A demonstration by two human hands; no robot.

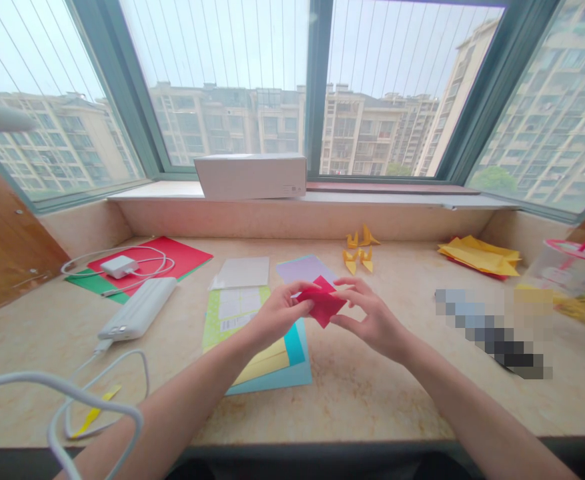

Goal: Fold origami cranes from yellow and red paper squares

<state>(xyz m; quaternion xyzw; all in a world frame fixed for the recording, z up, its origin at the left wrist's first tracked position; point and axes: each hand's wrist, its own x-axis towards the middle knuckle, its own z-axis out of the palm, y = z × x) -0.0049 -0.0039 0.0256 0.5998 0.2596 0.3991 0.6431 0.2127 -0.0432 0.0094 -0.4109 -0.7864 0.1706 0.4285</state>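
A small folded piece of red paper, roughly diamond-shaped, is held up in front of me above the counter. My left hand pinches its left side between thumb and fingers. On the other side my right hand has its fingertips at the paper's right edge, thumb below and fingers above, with a gap between them. Beyond the hands stand several yellow origami cranes. Below and left of the paper lie sheets of coloured paper and a green packet.
At left are a white power bank, a charger with loose cables, and red and green sheets. Yellow sheets and a plastic cup are at right, near a pixelated object. A white box sits on the windowsill.
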